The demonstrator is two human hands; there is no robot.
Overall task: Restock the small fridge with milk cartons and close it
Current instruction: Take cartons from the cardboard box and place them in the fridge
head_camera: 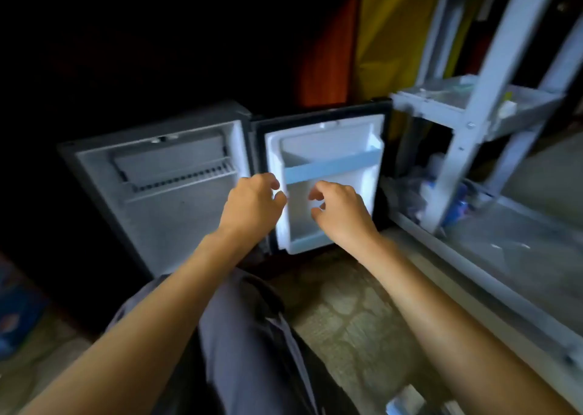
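Observation:
A small fridge (pixel 164 200) stands on the floor with its white inside bare; a freezer flap sits at the top. Its door (pixel 325 149) is swung wide open to the right, with a pale blue shelf rail (pixel 331 166) across it. My left hand (pixel 252 206) hovers by the door's hinge edge, fingers curled and holding nothing. My right hand (pixel 340 211) hangs in front of the door's lower pocket, fingers apart and empty. No milk carton is clearly visible.
A white shelf rack (pixel 479 105) stands close on the right, with blurred packages (pixel 441 193) on its low shelf. My knee in grey trousers (pixel 249 335) is below the hands. Patterned floor (pixel 353 320) lies in front. The left and back are dark.

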